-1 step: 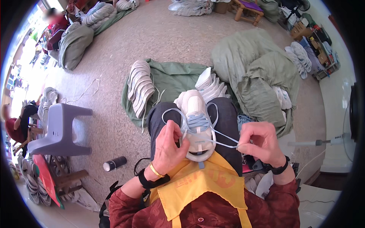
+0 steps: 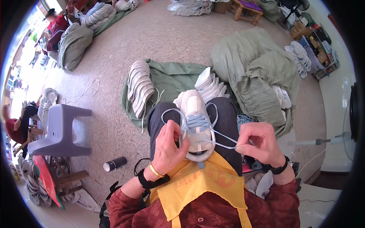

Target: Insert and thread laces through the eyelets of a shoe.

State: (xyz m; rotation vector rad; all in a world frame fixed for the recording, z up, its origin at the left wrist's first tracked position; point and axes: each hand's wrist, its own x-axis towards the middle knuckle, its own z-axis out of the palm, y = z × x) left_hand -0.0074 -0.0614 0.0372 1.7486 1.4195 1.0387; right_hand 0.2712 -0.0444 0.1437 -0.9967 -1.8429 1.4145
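A white sneaker rests on my lap, its toe pointing away from me. Light-blue shoelace crosses its tongue and forms a loose loop on either side. My left hand is closed beside the shoe's left edge, with the left loop running into its curled fingers; the exact grip is partly hidden. Off to the right, my right hand pinches lace between thumb and fingertips, and two strands stretch from there back to the shoe. A yellow apron lies under the heel.
Stacked white shoe parts lie on a green cloth ahead. Large green sacks bulge at the right. A grey plastic stool and a dark cylinder stand left. A fan is far right; people sit at far left.
My right hand has shifted very slightly to the left with the lace. The shoe and my left hand look unchanged.
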